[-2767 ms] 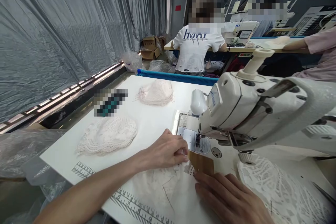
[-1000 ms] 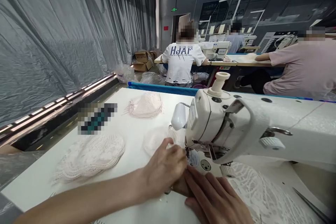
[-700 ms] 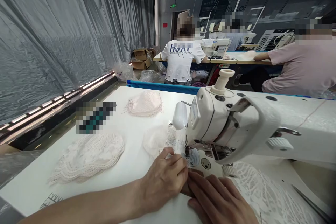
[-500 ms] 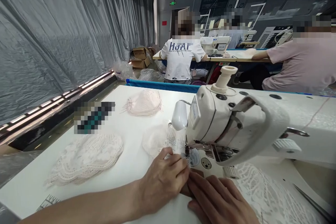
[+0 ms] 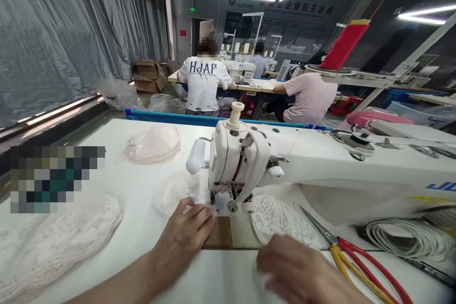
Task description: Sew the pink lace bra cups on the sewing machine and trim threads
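My left hand (image 5: pixel 188 230) is closed at the needle area of the white sewing machine (image 5: pixel 228 161), its bent fingers pinching the edge of a pale lace piece (image 5: pixel 194 187). A sheer, rounded part of that piece lies flat to the left of the machine head. My right hand (image 5: pixel 290 266) is smeared by motion over the front of the table, apart from the left one; whether its curled fingers hold anything does not show. Just beyond it, another lace piece (image 5: pixel 281 218) rests on the machine bed. Scissors (image 5: pixel 342 242) with red and yellow handles lie to its right.
A pale pink fabric bundle (image 5: pixel 155 143) and a larger lace stack (image 5: pixel 67 237) lie on the left of the white table. Coiled white cord (image 5: pixel 402 240) sits at the right. A red thread cone (image 5: pixel 345 45) stands above the machine. Other people work at tables ahead.
My right hand has come away from the left hand and moved right. The left hand stays by the needle with the lace. The view has swung right, bringing the scissors and thread cone into sight.
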The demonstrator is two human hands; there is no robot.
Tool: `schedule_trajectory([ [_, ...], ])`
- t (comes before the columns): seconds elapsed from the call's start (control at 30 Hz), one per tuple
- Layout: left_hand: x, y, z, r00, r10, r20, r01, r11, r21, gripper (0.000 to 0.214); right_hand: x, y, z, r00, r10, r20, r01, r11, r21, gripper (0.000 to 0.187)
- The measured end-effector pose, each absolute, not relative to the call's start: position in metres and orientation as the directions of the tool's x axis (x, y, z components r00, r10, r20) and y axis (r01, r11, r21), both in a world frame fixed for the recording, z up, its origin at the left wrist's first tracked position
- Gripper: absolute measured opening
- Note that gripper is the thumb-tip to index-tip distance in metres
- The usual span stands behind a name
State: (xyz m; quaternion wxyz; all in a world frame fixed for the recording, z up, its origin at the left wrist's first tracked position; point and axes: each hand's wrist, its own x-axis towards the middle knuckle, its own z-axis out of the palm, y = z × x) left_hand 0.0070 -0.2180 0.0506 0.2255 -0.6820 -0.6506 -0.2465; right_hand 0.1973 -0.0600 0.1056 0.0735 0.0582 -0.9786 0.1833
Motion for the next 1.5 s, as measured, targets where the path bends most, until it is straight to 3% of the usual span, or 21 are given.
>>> schedule_trajectory([
  [0.07,0.007,-0.218,0.05,0.019,0.769,0.639,0.999,-0.043,0.022,0.025,0.202,-0.045,0.104,-0.961,0.147,0.236,0.055,0.933,-0.357,0.021],
  [0.13,0.007,-0.219,0.049,0.004,0.776,0.631,0.999,-0.036,0.038,0.024,0.201,-0.038,0.091,-0.925,0.259,0.278,0.167,0.934,-0.314,0.019],
  [0.23,0.007,-0.219,0.048,0.0,0.793,0.609,0.999,-0.028,0.038,0.024,0.192,-0.042,0.07,-0.911,0.252,0.327,0.203,0.963,-0.175,0.029],
  [0.33,0.006,-0.22,0.046,0.015,0.792,0.611,1.0,-0.027,0.01,0.024,0.178,-0.052,0.068,-0.891,0.229,0.391,0.181,0.971,-0.157,0.036],
  [0.4,0.006,-0.22,0.045,0.019,0.789,0.615,1.0,-0.02,-0.005,0.022,0.174,-0.055,0.078,-0.86,0.289,0.421,0.185,0.945,-0.271,0.034],
  [0.5,0.005,-0.22,0.043,0.028,0.782,0.623,0.999,-0.009,-0.034,0.019,0.182,-0.054,0.092,-0.67,0.608,0.427,0.204,0.703,-0.682,0.026],
  [0.57,0.004,-0.221,0.042,0.027,0.79,0.613,0.999,-0.001,-0.044,0.017,0.197,-0.051,0.09,-0.541,0.8,0.259,0.167,0.404,-0.899,0.026],
  [0.63,0.004,-0.221,0.041,0.024,0.801,0.598,0.999,0.005,-0.047,0.016,0.217,-0.047,0.081,-0.532,0.846,0.046,0.229,0.195,-0.954,0.028],
  [0.7,0.004,-0.221,0.041,0.023,0.802,0.597,0.999,0.007,-0.048,0.017,0.238,-0.044,0.069,-0.544,0.83,-0.12,0.351,0.095,-0.932,0.032],
  [0.8,0.005,-0.222,0.041,0.028,0.803,0.596,0.999,-0.002,-0.044,0.017,0.259,-0.044,0.058,-0.525,0.839,-0.146,0.351,0.057,-0.935,0.048],
  [0.83,0.005,-0.222,0.041,0.026,0.804,0.594,0.999,-0.004,-0.039,0.017,0.262,-0.046,0.057,-0.559,0.822,-0.108,0.338,0.107,-0.935,0.048],
  [0.9,0.005,-0.222,0.041,0.023,0.806,0.592,1.0,-0.01,-0.026,0.017,0.262,-0.051,0.06,-0.706,0.708,0.032,0.323,0.362,-0.875,0.042],
  [0.97,0.006,-0.222,0.041,0.017,0.799,0.602,1.0,-0.008,-0.017,0.017,0.257,-0.058,0.065,-0.855,0.473,0.212,0.23,0.713,-0.663,0.033],
  [1.03,0.006,-0.221,0.041,0.02,0.794,0.607,1.0,-0.007,-0.025,0.017,0.246,-0.062,0.071,-0.909,0.216,0.356,0.09,0.937,-0.338,0.023],
  [1.13,0.006,-0.221,0.041,0.029,0.797,0.604,0.999,-0.006,-0.041,0.016,0.222,-0.059,0.077,-0.887,0.063,0.457,0.109,0.991,0.075,0.029],
  [1.2,0.005,-0.221,0.041,0.029,0.801,0.598,0.999,-0.002,-0.046,0.015,0.202,-0.05,0.075,-0.869,0.078,0.488,0.202,0.957,0.207,0.039],
  [1.37,0.004,-0.219,0.036,0.014,0.81,0.587,0.997,0.032,-0.069,0.016,0.17,-0.041,0.065,-0.908,0.051,0.417,0.116,0.984,0.133,0.046],
  [1.5,0.002,-0.219,0.033,0.031,0.815,0.579,0.996,0.021,-0.083,0.017,0.187,-0.065,0.082,-0.9,0.019,0.435,-0.019,0.996,-0.083,0.03],
])
